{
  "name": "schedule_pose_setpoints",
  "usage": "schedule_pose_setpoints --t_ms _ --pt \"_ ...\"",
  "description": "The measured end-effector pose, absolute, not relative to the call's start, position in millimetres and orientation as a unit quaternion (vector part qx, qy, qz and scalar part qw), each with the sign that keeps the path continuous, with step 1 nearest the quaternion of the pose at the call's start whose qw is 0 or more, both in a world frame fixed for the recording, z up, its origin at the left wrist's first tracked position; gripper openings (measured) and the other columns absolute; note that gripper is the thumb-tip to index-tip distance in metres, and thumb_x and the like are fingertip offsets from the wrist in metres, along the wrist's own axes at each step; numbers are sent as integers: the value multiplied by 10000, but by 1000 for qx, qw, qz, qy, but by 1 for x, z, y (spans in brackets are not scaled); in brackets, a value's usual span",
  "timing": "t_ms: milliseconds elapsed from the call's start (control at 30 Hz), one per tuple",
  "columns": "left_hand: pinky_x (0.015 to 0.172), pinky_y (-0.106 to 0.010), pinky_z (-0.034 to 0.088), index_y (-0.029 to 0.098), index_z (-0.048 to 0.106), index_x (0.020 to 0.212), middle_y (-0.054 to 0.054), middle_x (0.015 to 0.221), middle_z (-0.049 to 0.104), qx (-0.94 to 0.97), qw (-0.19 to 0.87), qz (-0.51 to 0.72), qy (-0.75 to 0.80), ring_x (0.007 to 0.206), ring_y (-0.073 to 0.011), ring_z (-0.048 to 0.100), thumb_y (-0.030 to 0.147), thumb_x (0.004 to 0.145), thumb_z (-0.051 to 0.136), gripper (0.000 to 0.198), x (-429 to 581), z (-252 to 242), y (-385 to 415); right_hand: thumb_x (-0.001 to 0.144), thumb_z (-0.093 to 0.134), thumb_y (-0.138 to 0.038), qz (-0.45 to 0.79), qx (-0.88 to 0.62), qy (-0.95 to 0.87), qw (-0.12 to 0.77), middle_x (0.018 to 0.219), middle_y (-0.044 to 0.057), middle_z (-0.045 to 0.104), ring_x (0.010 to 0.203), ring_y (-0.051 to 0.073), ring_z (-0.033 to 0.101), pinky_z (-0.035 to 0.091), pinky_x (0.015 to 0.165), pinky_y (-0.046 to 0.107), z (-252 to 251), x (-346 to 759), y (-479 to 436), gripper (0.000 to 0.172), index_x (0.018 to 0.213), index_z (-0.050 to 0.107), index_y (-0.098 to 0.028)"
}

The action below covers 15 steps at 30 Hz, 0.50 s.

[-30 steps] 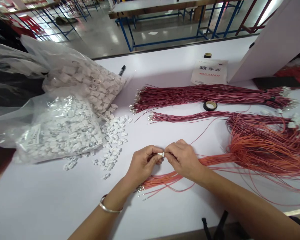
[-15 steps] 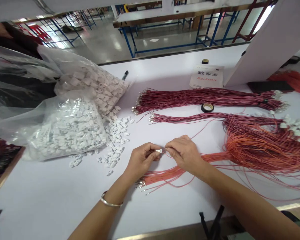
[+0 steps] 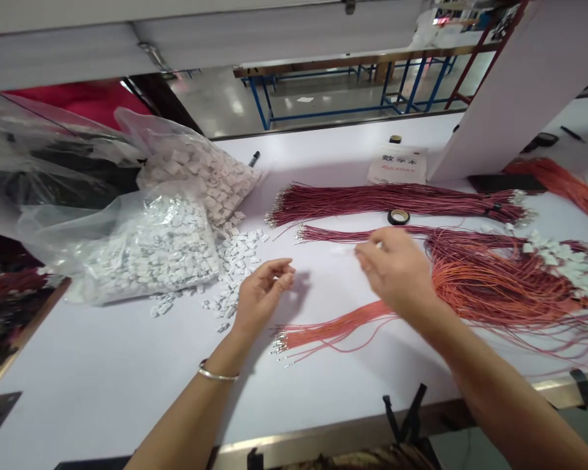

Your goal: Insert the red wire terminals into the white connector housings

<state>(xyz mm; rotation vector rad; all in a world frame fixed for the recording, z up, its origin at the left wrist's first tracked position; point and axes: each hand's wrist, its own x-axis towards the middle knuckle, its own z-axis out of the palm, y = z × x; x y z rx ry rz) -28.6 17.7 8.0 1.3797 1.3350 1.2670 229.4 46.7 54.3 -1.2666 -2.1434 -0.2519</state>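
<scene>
background: blue-legged tables point(image 3: 318, 69) stand on a shiny floor beyond the white worktable point(image 3: 127, 372); a white partition point(image 3: 509, 98) rises at the right.
left hand: raised over the worktable, the left hand point(image 3: 264, 290) has thumb and forefinger slightly parted, the other fingers curled; it is nearest the loose connectors, a silver bracelet point(image 3: 218, 374) on its wrist.
right hand: lifted between the thin maroon bundle and the orange wires, the right hand point(image 3: 396, 271) has its fingertips pressed together, a blurred whitish piece point(image 3: 343, 251) jutting from them; its exact shape cannot be told.
orange wires: the orange wires point(image 3: 343, 323) lie below both hands, metal ends toward the left hand, and run right into a tangled heap.
maroon wires: a thick maroon bundle point(image 3: 382, 200) lies across the back, a thin maroon bundle point(image 3: 330, 235) just in front; a black tape roll point(image 3: 399, 222) sits between.
connectors: loose connectors point(image 3: 238, 258) spill beside a front bag point(image 3: 161, 248) full of small white pieces; a rear bag point(image 3: 200, 170) holds larger, pinkish ones.
far edge: a marker point(image 3: 255, 158) lies by the rear bag, a printed packet point(image 3: 396, 168) near the partition.
</scene>
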Motion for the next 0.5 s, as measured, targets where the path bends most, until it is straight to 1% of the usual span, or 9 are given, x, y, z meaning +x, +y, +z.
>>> schedule_pose_setpoints --t_ms 67,133,200,233,300,367,433,500 --pt "723 -280 539 167 665 1080 -51 926 695 545 349 511 566 727 -140 643 372 846 667 311 -35 7 21 946 527 -285 -80 -536 -757 364 899 49 654 798 171 563 387 693 281 75 265 45 189 923 701 -213" --pt "743 -288 540 166 670 1073 -51 916 709 548 305 497 600 722 -145 652 376 851 648 306 -40 5 23 951 526 -324 -80 -587 -691 416 871 45 676 763 173 591 414 704 286 87 307 40 211 975 697 -203" --pt "764 -303 548 170 674 1073 -50 909 721 554 279 480 620 727 -155 670 388 855 628 312 -42 2 26 947 523 -381 -92 -652 -611 439 772 37 665 670 177 564 412 677 302 86 350 32 252 975 696 -200" --pt "776 -312 554 172 676 1072 -51 905 726 559 267 472 627 733 -163 679 396 855 621 316 -43 1 26 955 496 -420 -95 -686 -582 427 728 36 643 634 179 532 398 655 309 81 371 28 295 989 693 -203" --pt "802 -332 561 179 678 1074 -55 920 733 575 242 455 636 753 -178 697 406 858 605 321 -44 -2 27 967 436 -454 -119 -740 -546 374 681 43 611 610 186 492 362 632 321 65 409 19 359 974 690 -200" --pt "822 -348 560 189 678 1074 -60 936 737 589 212 437 646 778 -192 710 411 865 587 318 -44 -4 27 946 452 -441 -162 -781 -509 325 658 58 604 606 192 481 325 612 326 46 439 10 355 852 690 -195" --pt "847 -366 553 198 676 1075 -61 940 740 598 185 422 656 802 -207 719 415 872 574 314 -45 -5 26 925 482 -415 -194 -809 -482 275 708 81 629 639 199 491 309 634 339 29 457 1 329 802 687 -188" --pt "874 -392 543 200 675 1073 -66 950 742 602 161 415 662 821 -226 722 421 875 571 314 -46 -5 26 920 490 -387 -208 -834 -459 225 800 104 648 690 211 513 320 698 363 18 467 -6 303 859 698 -174"
